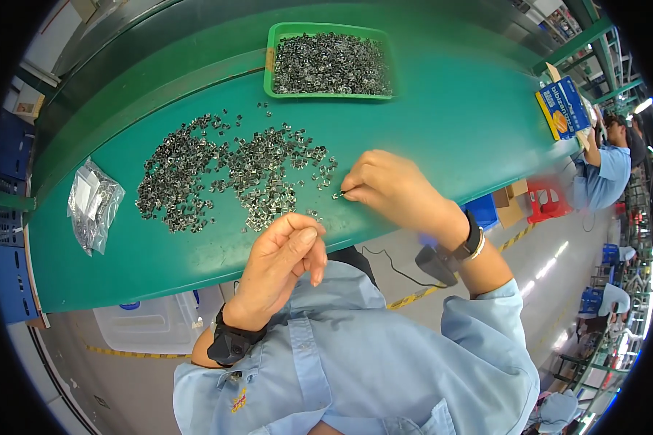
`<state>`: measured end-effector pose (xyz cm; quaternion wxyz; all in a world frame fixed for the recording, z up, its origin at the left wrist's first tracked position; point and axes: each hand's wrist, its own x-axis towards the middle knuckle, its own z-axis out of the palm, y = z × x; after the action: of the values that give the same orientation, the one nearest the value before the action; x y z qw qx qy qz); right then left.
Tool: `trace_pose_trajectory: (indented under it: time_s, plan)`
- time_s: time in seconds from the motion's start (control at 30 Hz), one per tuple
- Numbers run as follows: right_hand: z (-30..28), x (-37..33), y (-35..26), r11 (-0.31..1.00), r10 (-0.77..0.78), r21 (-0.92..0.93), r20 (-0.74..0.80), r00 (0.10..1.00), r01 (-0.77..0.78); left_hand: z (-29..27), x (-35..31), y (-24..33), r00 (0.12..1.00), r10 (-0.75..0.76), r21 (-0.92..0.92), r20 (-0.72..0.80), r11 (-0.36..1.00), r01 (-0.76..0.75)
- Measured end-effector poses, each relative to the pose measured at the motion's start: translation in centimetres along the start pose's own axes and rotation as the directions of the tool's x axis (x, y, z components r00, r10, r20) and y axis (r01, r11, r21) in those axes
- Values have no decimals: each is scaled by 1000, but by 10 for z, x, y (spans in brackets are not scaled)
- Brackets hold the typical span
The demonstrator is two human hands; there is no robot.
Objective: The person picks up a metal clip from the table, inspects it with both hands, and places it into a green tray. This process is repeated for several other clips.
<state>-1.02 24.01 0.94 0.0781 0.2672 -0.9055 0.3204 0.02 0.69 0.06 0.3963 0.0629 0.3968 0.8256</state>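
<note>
My right hand hovers over the green table, thumb and forefinger pinched on a small shiny metal piece. To its left, my left hand is raised at the table's near edge, with thumb and fingers curled together. Anything inside that hand is hidden. Beyond the hands, many small dark and silver metal pieces lie loose in two heaps that nearly touch: a left heap and a right heap. A few stray pieces are scattered between the right heap and my right fingertips.
At the far side stands a green plastic tray full of similar pieces. A clear plastic bag lies at the left. A blue and yellow box sits at the right end, near another person. A translucent bin is below the table.
</note>
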Motion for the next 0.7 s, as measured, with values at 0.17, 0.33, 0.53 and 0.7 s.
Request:
trace_pose_trajectory:
  time_s: [0.17, 0.33, 0.53, 0.7]
  plan:
    - [0, 0, -36, 995, -72, 48, -186, 980, 82, 12, 7, 0, 995, 20, 62, -100, 998, -13]
    - [10, 1, -54, 995, -103, -33, -228, 968, 98, 8, 5, -4, 995, 61, 85, -77, 995, -55]
    - [30, 0, -55, 992, -42, 96, -321, 946, 77, 0, 0, -5, 992, 104, 21, -70, 994, -103]
    - [39, -3, -57, 975, 53, 220, -343, 938, 25, -4, -2, -2, 996, 85, -68, 3, 994, -84]
